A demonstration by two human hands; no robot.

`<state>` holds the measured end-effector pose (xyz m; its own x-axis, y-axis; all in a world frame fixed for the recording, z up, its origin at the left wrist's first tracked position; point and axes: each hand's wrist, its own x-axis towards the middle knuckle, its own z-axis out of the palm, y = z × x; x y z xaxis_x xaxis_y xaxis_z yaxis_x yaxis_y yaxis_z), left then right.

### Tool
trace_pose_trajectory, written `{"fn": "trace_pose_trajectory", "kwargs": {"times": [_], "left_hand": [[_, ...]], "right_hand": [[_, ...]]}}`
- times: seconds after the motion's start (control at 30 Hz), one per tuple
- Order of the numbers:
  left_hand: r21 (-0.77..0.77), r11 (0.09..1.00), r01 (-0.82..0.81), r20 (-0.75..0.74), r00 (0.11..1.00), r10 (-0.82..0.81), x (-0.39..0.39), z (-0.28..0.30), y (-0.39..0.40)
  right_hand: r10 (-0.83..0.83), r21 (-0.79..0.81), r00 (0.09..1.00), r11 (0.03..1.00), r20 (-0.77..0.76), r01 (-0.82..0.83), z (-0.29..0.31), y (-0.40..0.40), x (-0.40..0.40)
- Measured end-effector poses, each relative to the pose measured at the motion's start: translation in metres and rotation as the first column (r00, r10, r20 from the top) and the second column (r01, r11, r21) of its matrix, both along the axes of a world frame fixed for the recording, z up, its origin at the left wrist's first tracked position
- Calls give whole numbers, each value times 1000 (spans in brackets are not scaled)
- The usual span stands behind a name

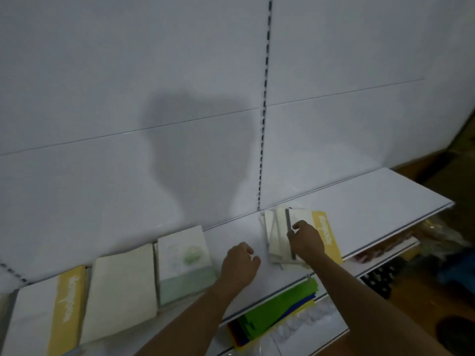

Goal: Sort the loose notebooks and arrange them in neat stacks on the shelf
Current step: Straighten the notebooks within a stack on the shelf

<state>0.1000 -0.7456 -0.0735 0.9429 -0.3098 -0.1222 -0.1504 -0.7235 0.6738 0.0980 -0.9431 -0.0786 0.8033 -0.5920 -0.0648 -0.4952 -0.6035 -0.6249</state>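
Notebooks lie in two groups on the white shelf (372,191), and both bare forearms reach over its front edge toward them. Nearest along that edge, at the left, a white notebook with a yellow band (43,314) lies flat; just beside it on the right sits a plain cream notebook (119,291), and next along is a pale green notebook with a leaf print (183,263), its lower part a darker green. These three lie side by side in a row, each angled slightly.

The left hand (239,265) rests on bare shelf just right of the green notebook, fingers curled into a loose fist with nothing in its grip. The right hand (305,240) is a little farther in and to the right, its grip closed around a notebook with a dark spine (299,224), pinching it near the spine on top of a loose pile (273,235) of cream and white notebooks. These are fanned unevenly, edges not lined up. Under them, sticking out to the right, is another yellow-banded notebook (327,232).

Below the shelf edge, coloured folders (277,309) in green, blue and yellow show on a lower level, with blurred packaged goods (437,240) to the right. Behind everything rises the white back panel (128,98), split by a slotted upright (266,104) and crossed by a shadow.
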Motion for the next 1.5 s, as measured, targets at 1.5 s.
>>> {"fn": "trace_pose_trajectory", "kwargs": {"times": [1.5], "left_hand": [[-382,702,-601,-19,765,644,-50,16,346]], "right_hand": [[454,203,826,821,333,-533,24,373,30]]}}
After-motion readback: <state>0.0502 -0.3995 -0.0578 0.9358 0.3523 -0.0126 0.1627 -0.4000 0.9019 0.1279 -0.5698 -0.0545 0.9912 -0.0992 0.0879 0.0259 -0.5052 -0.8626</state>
